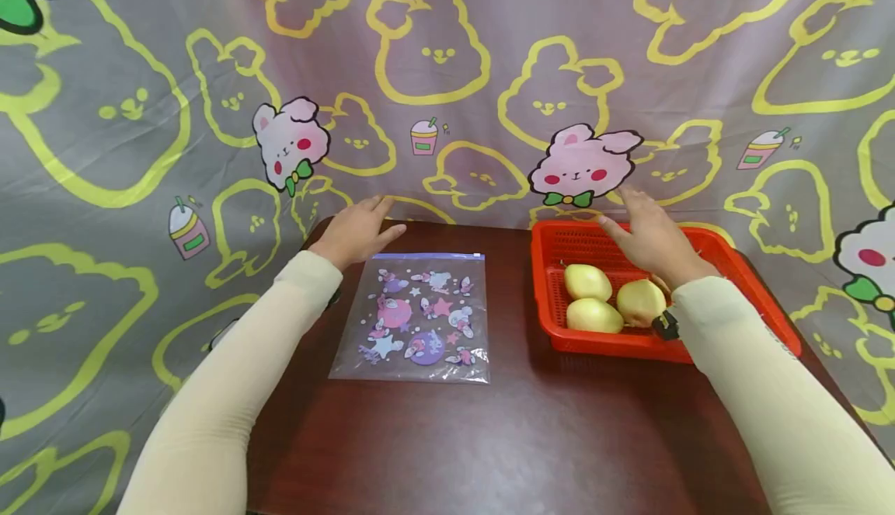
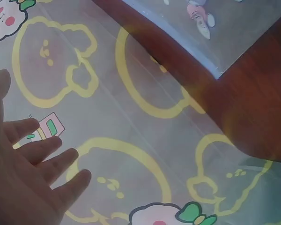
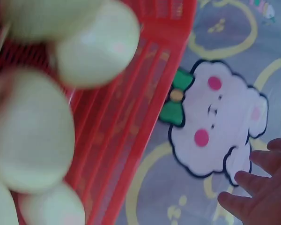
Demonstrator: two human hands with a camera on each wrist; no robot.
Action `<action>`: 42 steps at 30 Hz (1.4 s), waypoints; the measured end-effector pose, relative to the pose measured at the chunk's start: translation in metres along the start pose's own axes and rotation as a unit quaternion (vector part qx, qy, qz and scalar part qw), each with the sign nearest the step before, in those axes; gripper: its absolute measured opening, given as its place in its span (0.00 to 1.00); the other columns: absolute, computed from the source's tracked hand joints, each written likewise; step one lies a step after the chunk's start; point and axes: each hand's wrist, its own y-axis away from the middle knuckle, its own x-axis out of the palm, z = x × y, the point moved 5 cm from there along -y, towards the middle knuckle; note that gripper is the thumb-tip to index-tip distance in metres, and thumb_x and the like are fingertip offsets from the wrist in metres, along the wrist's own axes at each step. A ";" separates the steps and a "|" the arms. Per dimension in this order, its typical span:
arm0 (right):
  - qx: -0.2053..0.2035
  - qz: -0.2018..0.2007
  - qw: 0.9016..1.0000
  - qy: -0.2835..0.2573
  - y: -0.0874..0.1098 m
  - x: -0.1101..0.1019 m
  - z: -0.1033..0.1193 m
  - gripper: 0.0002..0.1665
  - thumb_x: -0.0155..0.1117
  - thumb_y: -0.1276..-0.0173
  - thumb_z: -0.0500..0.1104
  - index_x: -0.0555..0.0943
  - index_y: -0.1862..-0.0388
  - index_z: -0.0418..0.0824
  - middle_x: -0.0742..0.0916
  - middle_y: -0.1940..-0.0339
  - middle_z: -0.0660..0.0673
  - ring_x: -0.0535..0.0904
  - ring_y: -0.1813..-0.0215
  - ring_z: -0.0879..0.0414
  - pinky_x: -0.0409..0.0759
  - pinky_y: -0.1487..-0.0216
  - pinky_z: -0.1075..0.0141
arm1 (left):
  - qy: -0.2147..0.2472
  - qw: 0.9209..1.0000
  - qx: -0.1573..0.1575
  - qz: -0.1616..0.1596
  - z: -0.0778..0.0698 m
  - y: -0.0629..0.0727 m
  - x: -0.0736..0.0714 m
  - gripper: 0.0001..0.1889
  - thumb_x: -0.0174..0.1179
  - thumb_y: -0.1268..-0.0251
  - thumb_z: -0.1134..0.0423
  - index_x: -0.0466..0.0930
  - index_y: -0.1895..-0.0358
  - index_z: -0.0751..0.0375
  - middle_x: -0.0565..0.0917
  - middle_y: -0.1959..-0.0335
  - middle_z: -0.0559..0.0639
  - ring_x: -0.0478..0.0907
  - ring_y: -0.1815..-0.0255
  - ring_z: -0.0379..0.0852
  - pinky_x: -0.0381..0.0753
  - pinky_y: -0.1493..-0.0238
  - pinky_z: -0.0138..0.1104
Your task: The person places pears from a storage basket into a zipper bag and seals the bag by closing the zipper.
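Observation:
In the head view my left hand (image 1: 356, 233) hovers above the top left corner of a clear zip bag (image 1: 409, 325) printed with rabbits and stars, its fingers extended and holding nothing. The bag lies flat on the table, its purple zip strip at the far edge. My right hand (image 1: 656, 237) is held over a red plastic basket (image 1: 545, 297), fingers straight, touching nothing. Inside the basket lie several pale yellow-green pears (image 1: 594, 316), one partly hidden by my right wrist. The left wrist view shows the left fingers (image 2: 68, 185) spread; the right wrist view shows the right fingers (image 3: 253, 180) apart from the pears (image 3: 30, 131).
A dark red-brown table (image 1: 489, 445) carries the bag at left and the basket at right. A grey cloth (image 1: 475, 134) with yellow bear outlines and rabbit faces hangs behind the table and along both sides.

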 end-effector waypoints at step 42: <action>-0.229 -0.040 0.968 -0.100 0.086 0.085 0.160 0.50 0.67 0.35 0.56 0.55 0.22 0.41 0.59 0.22 0.46 0.54 0.24 0.48 0.60 0.32 0.48 | 0.258 0.961 -0.071 0.074 0.007 0.073 0.054 0.38 0.60 0.33 0.45 0.61 0.28 0.65 0.72 0.35 0.62 0.72 0.39 0.62 0.76 0.47 0.52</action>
